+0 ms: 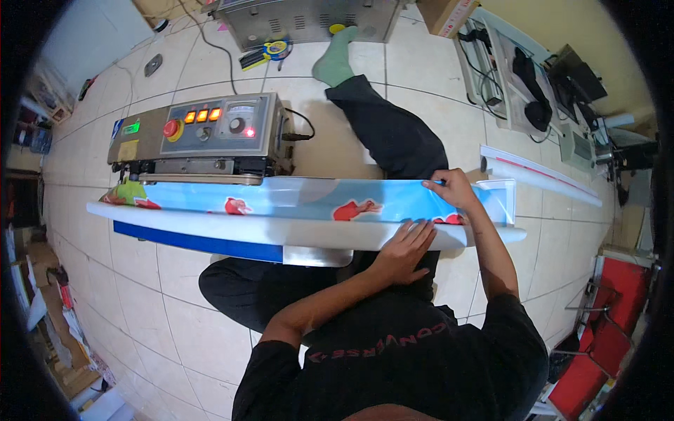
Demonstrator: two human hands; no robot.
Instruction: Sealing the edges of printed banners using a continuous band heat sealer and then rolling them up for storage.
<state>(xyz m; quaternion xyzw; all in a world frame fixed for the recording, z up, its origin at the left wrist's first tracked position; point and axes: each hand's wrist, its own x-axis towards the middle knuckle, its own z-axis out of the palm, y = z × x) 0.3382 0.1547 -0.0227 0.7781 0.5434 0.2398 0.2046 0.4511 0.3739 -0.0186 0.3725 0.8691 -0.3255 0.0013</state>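
A long printed plastic sheet (302, 200), light blue with red figures, lies across my lap with a white rolled edge (281, 230) along its near side. My left hand (406, 251) rests on this white roll, fingers stretched out and lying flat. At the sheet's far edge, my right hand (453, 191) pinches the film between thumb and fingers. The sheet's left end reaches the front of a metal sealing machine (196, 133) with lit orange switches, a red stop button and a dial. Whether its edge is between the machine's bands is hidden.
Under the roll is the machine's blue and metal shelf (203, 242). White tubes (540, 175) lie on the tiled floor to the right. Beyond my outstretched foot stands a metal cabinet (309, 24), with a yellow tape measure (276, 50) nearby. A red folding chair (604, 337) is at right.
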